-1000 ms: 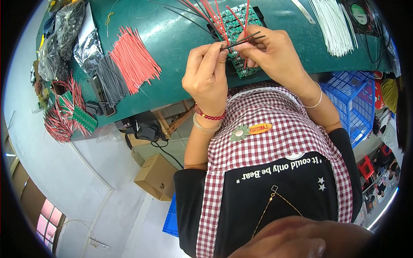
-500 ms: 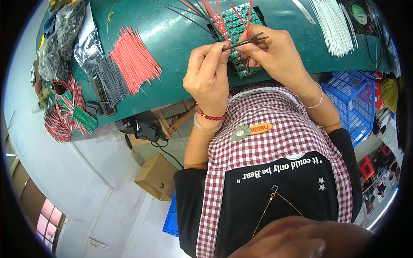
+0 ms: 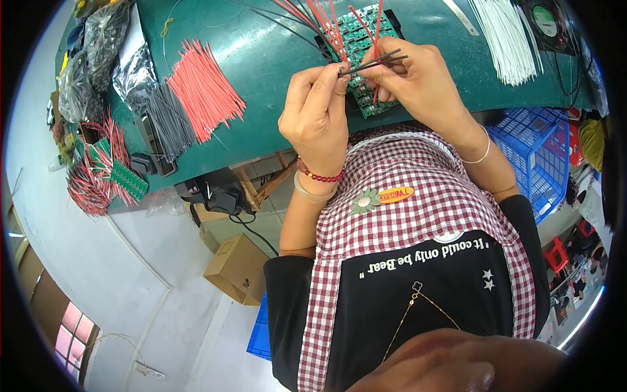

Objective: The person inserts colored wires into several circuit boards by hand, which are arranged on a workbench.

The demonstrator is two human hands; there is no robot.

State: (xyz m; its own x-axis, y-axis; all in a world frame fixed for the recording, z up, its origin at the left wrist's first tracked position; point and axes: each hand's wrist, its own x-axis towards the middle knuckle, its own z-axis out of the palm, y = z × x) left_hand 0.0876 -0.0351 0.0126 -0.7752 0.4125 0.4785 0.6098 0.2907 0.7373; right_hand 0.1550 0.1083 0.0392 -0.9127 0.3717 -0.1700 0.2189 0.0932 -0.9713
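My left hand [image 3: 317, 114] pinches the near end of a small bundle of dark grey wires [image 3: 375, 63] above the green bench. My right hand [image 3: 421, 85] grips the same bundle further along, fingers curled around it. Just beyond the hands lies a panel of green circuit boards [image 3: 362, 36] on a black tray, with several red wires [image 3: 320, 19] standing out of it. Both hands hover over the near edge of that panel.
A fan of loose red wires [image 3: 202, 88] and a bunch of grey wires [image 3: 168, 121] lie on the green bench [image 3: 261, 65] to the left. White wires [image 3: 503, 36] lie at right. A blue crate [image 3: 539, 153] and a cardboard box [image 3: 236, 268] sit below.
The hands and the grey wire bundle have shifted only slightly; the grip is the same.
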